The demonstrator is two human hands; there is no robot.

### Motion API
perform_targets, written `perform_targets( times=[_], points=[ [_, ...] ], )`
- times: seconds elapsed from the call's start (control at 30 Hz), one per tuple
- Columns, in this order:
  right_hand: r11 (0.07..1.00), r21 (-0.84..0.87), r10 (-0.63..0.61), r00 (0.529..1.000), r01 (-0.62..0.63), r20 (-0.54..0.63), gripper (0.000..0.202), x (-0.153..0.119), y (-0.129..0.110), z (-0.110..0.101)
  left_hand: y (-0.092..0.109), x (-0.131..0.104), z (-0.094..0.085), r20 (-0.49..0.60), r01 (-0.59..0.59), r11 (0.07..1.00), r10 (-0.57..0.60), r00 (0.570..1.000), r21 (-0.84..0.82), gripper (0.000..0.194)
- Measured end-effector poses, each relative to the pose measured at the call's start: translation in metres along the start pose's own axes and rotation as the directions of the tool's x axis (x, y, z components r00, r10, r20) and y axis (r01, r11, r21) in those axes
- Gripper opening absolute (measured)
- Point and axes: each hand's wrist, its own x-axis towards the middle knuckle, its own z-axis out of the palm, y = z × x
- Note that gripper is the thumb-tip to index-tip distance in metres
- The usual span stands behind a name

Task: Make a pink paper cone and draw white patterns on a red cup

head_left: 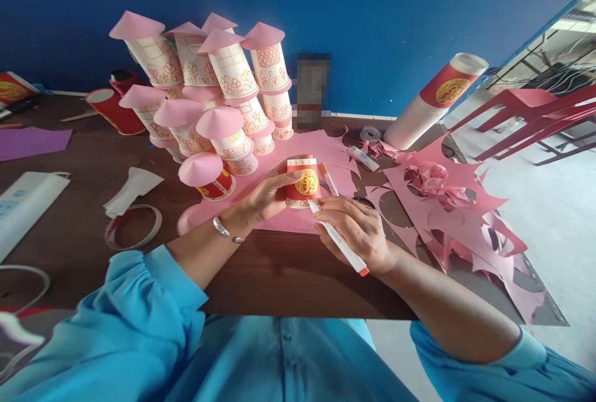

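My left hand (pixel 269 196) is wrapped round a red and white paper cup (pixel 306 183) with a gold emblem, thumb across its front. In my right hand (pixel 356 228) is a white marker (pixel 343 247) with an orange-red end; its other end points at the lower rim of the cup. Both hands are over a sheet of pink paper (pixel 321 144). Just beyond the right hand lies a second marker (pixel 328 178) with an orange end. Dark scissors (pixel 364 202) are partly hidden behind that hand.
At the back left stand several stacked paper-cup towers (pixel 233 73) with pink cone roofs. A tall cup stack (pixel 428 104) leans at the right, near a tape roll (pixel 370 134) and a glue tube (pixel 363 158). Pink paper scraps (pixel 447 203) cover the right side. A tape ring (pixel 133 228) lies left.
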Motion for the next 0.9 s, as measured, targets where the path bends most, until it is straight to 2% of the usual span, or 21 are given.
perform_targets(
  times=[0.13, 0.3, 0.5, 0.63, 0.73, 0.9],
  points=[
    [1.000, -0.018, 0.023, 1.000, -0.023, -0.016, 0.016, 0.0008, 0.0011, 0.0002, 0.0003, 0.0043, 0.0023, 0.059, -0.028, 0.998, 0.032, 0.998, -0.059, 0.042],
    [1.000, -0.024, 0.006, 0.999, -0.005, 0.034, 0.015, 0.0008, -0.0005, 0.0010, 0.0017, 0.0025, 0.0052, 0.062, -0.012, 0.999, 0.014, 0.998, -0.040, 0.047],
    [1.000, -0.009, 0.002, 1.000, -0.002, 0.016, 0.013, -0.0006, 0.0001, -0.0001, 0.0003, 0.0007, 0.0009, 0.032, 0.014, 1.000, -0.014, 0.999, -0.013, 0.051],
    [1.000, 0.003, 0.023, 1.000, -0.023, 0.010, 0.014, -0.0005, 0.0011, -0.0021, -0.0001, 0.0011, -0.0008, -0.019, 0.013, 0.999, -0.014, 1.000, -0.051, 0.040],
    [0.999, 0.011, 0.036, 0.999, -0.036, 0.018, 0.016, -0.0005, 0.0013, -0.0029, 0.0004, 0.0007, -0.0011, -0.017, 0.007, 0.999, -0.008, 1.000, -0.053, 0.033],
    [0.999, -0.007, 0.050, 0.998, -0.050, 0.029, 0.014, -0.0001, 0.0031, -0.0045, 0.0013, -0.0015, -0.0021, 0.022, 0.031, 1.000, -0.031, 0.999, 0.000, 0.037]
  ],
)
